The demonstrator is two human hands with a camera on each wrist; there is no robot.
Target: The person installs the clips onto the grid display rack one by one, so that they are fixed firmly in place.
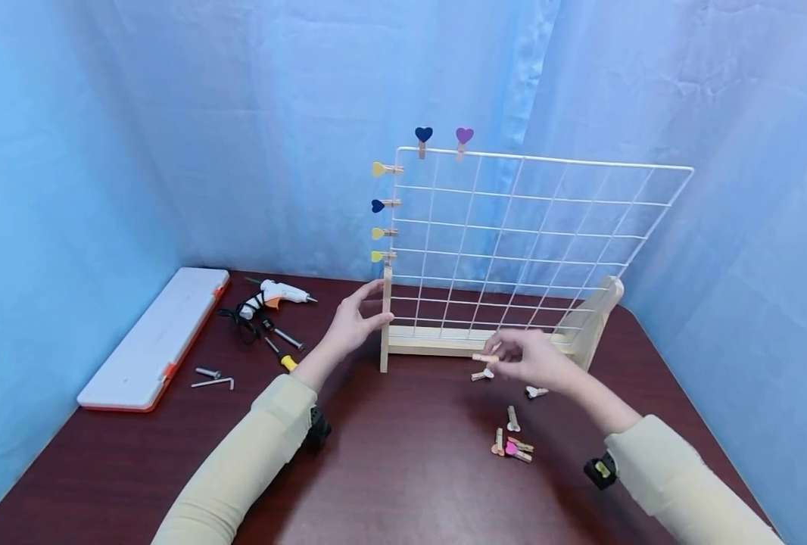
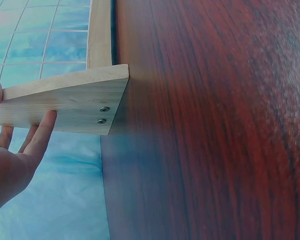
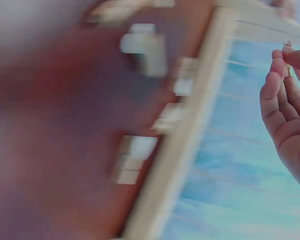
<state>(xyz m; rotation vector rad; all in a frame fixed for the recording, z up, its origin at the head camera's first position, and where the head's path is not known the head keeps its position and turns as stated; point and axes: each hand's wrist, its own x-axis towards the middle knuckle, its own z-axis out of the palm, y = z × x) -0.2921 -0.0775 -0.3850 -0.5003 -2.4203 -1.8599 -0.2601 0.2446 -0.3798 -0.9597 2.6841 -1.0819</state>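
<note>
A white wire grid (image 1: 506,227) stands in a wooden frame. My left hand (image 1: 356,322) holds the frame's left side panel (image 1: 386,333), thumb toward the front edge and fingers along the outer face; in the left wrist view that panel (image 2: 80,100) shows two screw heads. My right hand (image 1: 529,359) pinches a small wooden clothespin (image 1: 485,357) in front of the bottom rail (image 1: 437,347). In the right wrist view the clothespin (image 3: 289,70) is mostly hidden by the fingers. Heart-topped clothespins, such as a purple one (image 1: 464,138) and a yellow one (image 1: 379,169), are clipped along the grid's top and left edges.
Several loose heart clothespins (image 1: 512,418) lie on the dark table in front of the frame. Left of it are a glue gun (image 1: 281,291), a yellow-handled screwdriver (image 1: 286,361), a hex key (image 1: 216,382), a bolt (image 1: 207,372) and a white case (image 1: 158,341). Curtains surround the table.
</note>
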